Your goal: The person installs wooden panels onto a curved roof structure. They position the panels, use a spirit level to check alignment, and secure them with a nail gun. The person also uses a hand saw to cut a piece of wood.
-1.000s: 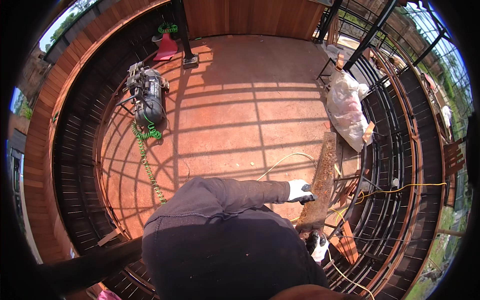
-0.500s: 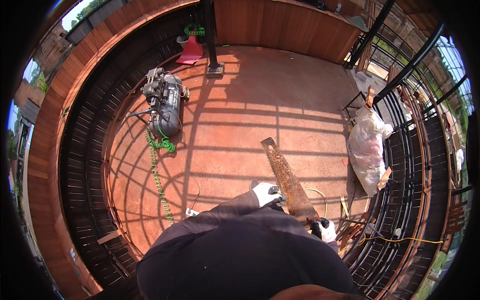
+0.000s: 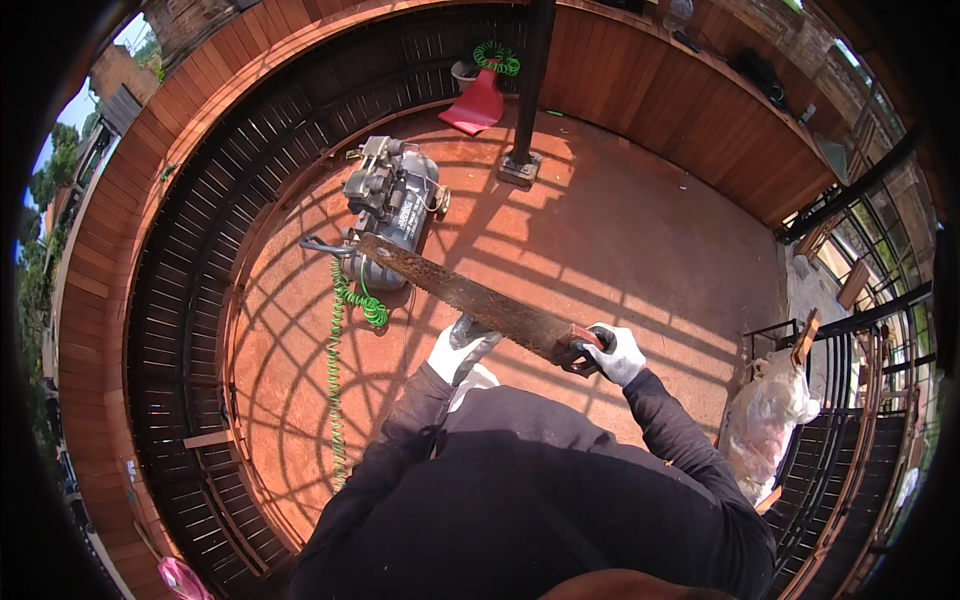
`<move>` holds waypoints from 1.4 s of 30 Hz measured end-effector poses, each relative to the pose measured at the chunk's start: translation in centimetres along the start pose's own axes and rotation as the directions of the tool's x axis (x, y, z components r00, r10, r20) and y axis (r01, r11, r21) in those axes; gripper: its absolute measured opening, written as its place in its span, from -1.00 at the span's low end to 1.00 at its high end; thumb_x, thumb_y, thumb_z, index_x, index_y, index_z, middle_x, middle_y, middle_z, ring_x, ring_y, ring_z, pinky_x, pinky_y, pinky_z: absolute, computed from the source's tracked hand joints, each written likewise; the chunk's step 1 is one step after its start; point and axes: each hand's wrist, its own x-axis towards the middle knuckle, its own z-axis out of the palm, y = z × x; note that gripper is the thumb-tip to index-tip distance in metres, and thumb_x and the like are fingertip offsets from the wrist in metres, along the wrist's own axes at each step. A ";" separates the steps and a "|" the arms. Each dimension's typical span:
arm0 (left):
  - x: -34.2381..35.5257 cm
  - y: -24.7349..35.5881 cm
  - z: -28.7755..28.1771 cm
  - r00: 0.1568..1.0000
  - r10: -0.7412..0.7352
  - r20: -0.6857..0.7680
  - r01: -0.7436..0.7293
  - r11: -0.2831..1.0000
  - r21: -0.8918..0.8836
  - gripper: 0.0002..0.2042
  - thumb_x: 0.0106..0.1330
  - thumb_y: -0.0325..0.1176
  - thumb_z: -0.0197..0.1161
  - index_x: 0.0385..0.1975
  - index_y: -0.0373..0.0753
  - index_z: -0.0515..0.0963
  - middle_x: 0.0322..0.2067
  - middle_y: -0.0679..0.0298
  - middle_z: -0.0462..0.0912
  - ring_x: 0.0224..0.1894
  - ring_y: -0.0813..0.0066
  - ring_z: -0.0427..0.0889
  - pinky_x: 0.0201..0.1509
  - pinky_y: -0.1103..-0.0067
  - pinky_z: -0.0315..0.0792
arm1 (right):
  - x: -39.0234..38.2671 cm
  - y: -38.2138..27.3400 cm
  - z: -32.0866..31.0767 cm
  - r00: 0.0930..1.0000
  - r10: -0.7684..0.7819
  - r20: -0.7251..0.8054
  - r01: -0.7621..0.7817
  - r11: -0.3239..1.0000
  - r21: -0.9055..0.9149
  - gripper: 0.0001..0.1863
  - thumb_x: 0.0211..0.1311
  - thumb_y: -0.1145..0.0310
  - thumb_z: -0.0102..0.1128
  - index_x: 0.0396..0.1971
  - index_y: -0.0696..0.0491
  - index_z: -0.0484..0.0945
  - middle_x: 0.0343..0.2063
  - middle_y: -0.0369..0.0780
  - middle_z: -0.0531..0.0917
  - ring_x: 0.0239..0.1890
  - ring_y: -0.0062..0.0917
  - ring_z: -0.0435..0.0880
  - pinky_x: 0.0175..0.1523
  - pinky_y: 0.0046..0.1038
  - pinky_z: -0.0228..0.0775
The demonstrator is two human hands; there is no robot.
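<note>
Rusty saw [image 3: 465, 293] spans open deck [image 3: 620, 230], railing [image 3: 190, 330] well apart.

The saw blade [image 3: 460, 292] is rough rusted metal; deck boards [image 3: 640, 240] are matt reddish wood.

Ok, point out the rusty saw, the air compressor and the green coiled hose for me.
rusty saw [image 3: 460, 291], head view, middle of the blade.
air compressor [image 3: 395, 205], head view, top of the grey body.
green coiled hose [image 3: 336, 350], head view, coils on the floor.
</note>
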 end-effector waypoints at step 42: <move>96.0 28.8 -53.9 0.556 0.406 -0.725 0.142 0.813 0.564 -0.77 0.26 -0.26 0.35 -0.34 -0.33 0.56 -0.53 0.40 0.53 -0.45 0.67 0.44 -0.36 0.67 0.33 | 99.6 13.6 -9.8 0.683 0.701 0.205 -0.646 0.711 -0.278 -0.67 0.23 0.08 0.17 -0.16 -0.02 0.67 -0.23 -0.18 0.72 -0.11 -0.37 0.67 0.03 -0.40 0.44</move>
